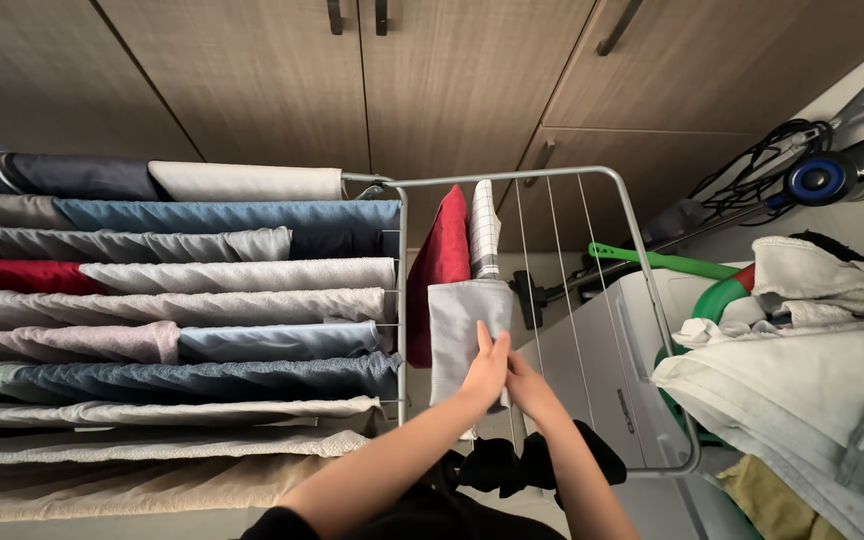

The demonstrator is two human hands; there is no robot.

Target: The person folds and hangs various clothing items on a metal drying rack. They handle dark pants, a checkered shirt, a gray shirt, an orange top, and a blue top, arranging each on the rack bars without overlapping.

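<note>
We pinch the grey cloth (464, 335) with left hand (485, 372) and right hand (529, 388) closed; careless tugging could slide it off the rack wire (552, 262).

Wood-grain cabinet doors (432, 80) filling the whole upper view, dark handles (357, 15) at the top edge. To the right of the cabinets, a pale wall (857, 90) with a vacuum cleaner (832, 175) leaning against it. Below the cabinets to the right, a white appliance (607, 375). Even, soft light throughout, no hard shadows.
</note>
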